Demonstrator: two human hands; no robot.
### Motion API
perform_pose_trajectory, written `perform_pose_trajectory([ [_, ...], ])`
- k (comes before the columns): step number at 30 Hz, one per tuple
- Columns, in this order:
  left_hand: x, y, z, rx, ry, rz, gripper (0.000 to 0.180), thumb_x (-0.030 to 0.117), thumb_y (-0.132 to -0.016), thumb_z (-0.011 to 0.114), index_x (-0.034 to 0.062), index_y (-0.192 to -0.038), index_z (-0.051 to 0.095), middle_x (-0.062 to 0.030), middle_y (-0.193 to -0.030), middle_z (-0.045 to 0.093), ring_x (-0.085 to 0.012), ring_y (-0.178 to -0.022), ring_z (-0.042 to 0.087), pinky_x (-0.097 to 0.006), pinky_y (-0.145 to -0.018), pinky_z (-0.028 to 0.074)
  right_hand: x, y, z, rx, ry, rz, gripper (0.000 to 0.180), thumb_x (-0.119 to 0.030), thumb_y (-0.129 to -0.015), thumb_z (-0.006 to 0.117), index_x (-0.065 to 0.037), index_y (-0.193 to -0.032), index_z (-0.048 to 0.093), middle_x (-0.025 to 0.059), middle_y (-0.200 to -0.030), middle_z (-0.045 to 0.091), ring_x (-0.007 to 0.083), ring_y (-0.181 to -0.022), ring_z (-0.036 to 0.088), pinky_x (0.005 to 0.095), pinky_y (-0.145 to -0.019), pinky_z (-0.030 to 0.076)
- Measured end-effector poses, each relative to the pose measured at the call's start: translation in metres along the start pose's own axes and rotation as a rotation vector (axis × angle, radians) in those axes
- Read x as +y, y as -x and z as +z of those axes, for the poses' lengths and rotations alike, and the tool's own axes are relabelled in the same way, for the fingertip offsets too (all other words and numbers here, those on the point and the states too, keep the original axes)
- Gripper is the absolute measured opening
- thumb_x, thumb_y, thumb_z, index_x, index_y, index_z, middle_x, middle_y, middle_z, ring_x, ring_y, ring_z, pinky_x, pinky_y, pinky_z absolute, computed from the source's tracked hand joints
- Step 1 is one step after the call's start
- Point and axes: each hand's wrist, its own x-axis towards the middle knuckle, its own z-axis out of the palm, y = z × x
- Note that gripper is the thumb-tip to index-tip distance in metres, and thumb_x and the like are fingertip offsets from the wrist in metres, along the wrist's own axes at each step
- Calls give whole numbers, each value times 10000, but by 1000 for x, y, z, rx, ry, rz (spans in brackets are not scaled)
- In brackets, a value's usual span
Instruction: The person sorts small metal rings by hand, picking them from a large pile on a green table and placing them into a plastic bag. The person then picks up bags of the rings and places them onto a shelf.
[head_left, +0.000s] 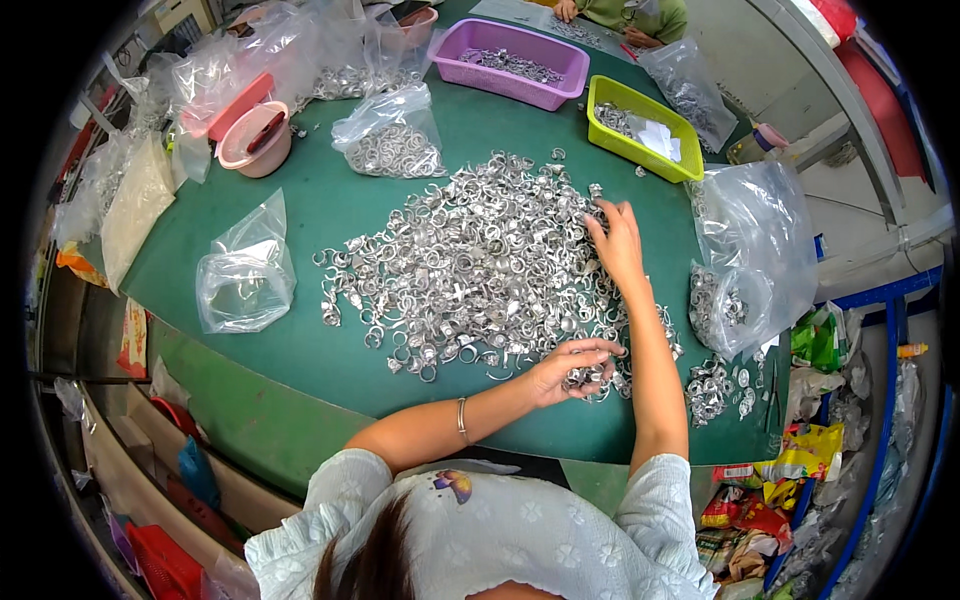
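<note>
A wide heap of silver-coloured metal rings (470, 270) covers the middle of the green table. At the near right edge of this heap, my left hand (572, 370) is curled palm-up around several rings (588, 378). My right hand (618, 245) reaches past it to the heap's far right side. Its thumb and fingers are apart, over or touching the outer rings, and I see nothing held in it. A smaller cluster of metal pieces (708, 390) lies on the table to the right of my right forearm.
Beyond the heap stand a purple basket (470, 75) and a yellow-green basket (640, 153), both holding metal pieces. Clear plastic bags (390, 135) lie around, a large one (755, 250) at right. A pink bowl (255, 140) sits at far left. Another person's hand (566, 10) shows across the table.
</note>
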Motion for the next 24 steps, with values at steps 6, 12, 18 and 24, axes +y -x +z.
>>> perform_pose_trajectory([
  [6, 1, 2, 1, 49, 2, -12, 346, 219, -905, 519, 39, -1201, 508, -69, -815, 534, -90, -522, 432, -183, -394, 273, 0, 6, 7, -115, 166, -140, 275, -198, -764, 674, -38, -981, 622, 148, -918, 508, 330, -894, 512, 406, -772, 429],
  [12, 1, 2, -1, 22, 33, -7, 348, 219, -899, 528, 36, -1195, 511, -74, -819, 544, -96, -518, 445, -188, -392, 283, 2, -6, 9, -49, -45, -79, 257, -162, -783, 648, -47, -1012, 620, 141, -912, 521, 321, -896, 518, 395, -800, 422],
  [18, 0, 0, -4, 2, 49, 8, 335, 212, -902, 519, 32, -1184, 511, -76, -804, 545, -96, -492, 440, -184, -386, 287, 1, -38, 32, -146, 87, -90, 231, -243, -801, 643, -43, -918, 657, 129, -885, 534, 301, -923, 520, 417, -815, 387],
  [24, -5, -2, -5, -24, 66, 23, 357, 217, -907, 509, 24, -1208, 501, -80, -800, 545, -92, -482, 435, -186, -377, 279, 24, -19, 14, -164, -437, 220, 285, -292, -863, 595, -13, -887, 646, 53, -872, 572, 196, -847, 527, 346, -737, 401],
])
